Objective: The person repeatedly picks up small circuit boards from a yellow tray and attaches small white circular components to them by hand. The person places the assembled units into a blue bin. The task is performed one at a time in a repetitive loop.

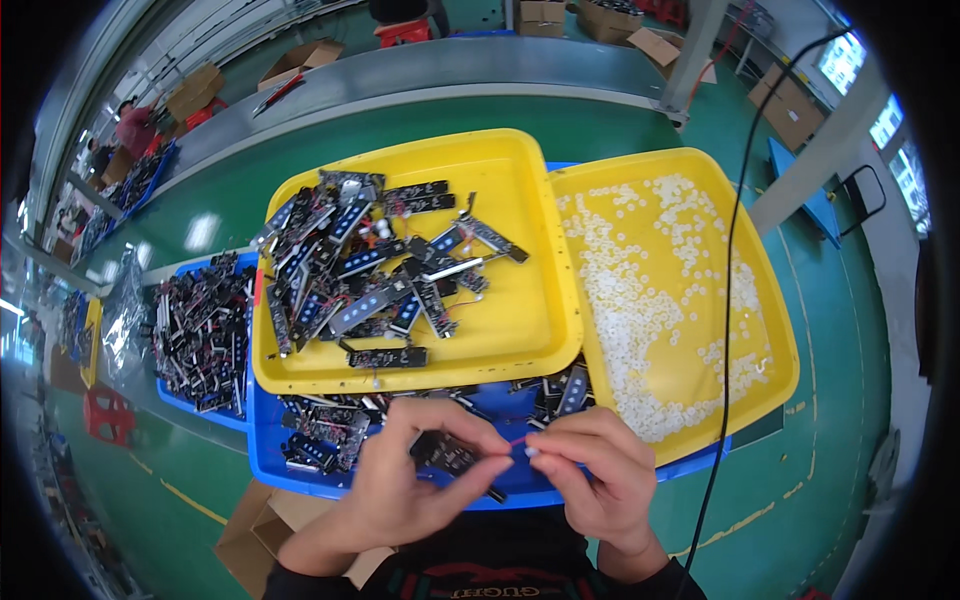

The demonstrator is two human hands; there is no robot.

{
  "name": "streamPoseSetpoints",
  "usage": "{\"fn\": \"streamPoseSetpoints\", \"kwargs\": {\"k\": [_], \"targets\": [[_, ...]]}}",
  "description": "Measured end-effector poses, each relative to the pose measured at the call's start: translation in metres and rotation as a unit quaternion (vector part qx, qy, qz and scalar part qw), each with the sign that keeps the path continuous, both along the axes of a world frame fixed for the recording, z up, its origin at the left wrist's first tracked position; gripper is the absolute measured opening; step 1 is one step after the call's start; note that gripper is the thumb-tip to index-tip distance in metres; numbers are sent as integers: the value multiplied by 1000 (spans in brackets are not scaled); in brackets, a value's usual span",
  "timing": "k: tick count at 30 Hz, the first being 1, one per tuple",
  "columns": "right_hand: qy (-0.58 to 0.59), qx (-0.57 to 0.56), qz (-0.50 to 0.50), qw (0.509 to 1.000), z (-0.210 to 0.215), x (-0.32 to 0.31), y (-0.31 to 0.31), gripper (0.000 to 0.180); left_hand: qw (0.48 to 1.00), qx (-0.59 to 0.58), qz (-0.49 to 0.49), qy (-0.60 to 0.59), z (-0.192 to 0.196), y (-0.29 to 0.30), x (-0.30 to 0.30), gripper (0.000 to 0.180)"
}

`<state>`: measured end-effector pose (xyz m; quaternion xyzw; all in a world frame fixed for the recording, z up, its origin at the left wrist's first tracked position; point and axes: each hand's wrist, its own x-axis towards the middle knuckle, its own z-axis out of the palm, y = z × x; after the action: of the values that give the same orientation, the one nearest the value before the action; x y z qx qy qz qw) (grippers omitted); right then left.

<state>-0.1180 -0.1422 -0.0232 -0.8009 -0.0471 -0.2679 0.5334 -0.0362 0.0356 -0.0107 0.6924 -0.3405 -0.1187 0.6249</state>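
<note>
My left hand is closed around a black circuit board, in front of my body and over the near edge of the blue tray. A short pink-red wire runs between the fingertips of both hands. My right hand pinches at the wire's end, where a small white piece shows at the fingertips. Whether that piece is a ring or a connector, I cannot tell. Beyond my hands, a yellow tray bears a heap of black circuit boards with wires.
At the right, a second yellow tray holds many small white rings. Another blue tray at the left is full of boards. A black cable hangs down on the right. An open cardboard box stands below; a conveyor runs behind.
</note>
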Motion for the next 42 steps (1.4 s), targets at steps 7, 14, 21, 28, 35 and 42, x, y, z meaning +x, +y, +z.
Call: {"fn": "streamPoseSetpoints", "kwargs": {"k": [7, 14, 21, 28, 35, 42], "targets": [[152, -336, -259, 893, 4, -8, -50, 35, 950, 211, 15, -229, 44, -28, 65, 57], [213, -398, -245, 858, -1, -3, -52, 29, 832, 309, 19, -460, 30, -48, 108, 31], [213, -383, -250, 864, -8, -8, -58, 18, 773, 126, -30, -620, 19, -32, 55, 28], [142, -299, -288, 899, -3, -6, -55, 17, 725, 433, -128, -521, -18, 23, 30, 33], [111, -250, -274, 922, -7, -13, -57, 18, 759, 408, -118, -493, -31, 36, 28, 37], [76, -227, -271, 932, -9, -23, -57, 17, 910, 268, -121, -292, -24, 51, 36, 27]]}}
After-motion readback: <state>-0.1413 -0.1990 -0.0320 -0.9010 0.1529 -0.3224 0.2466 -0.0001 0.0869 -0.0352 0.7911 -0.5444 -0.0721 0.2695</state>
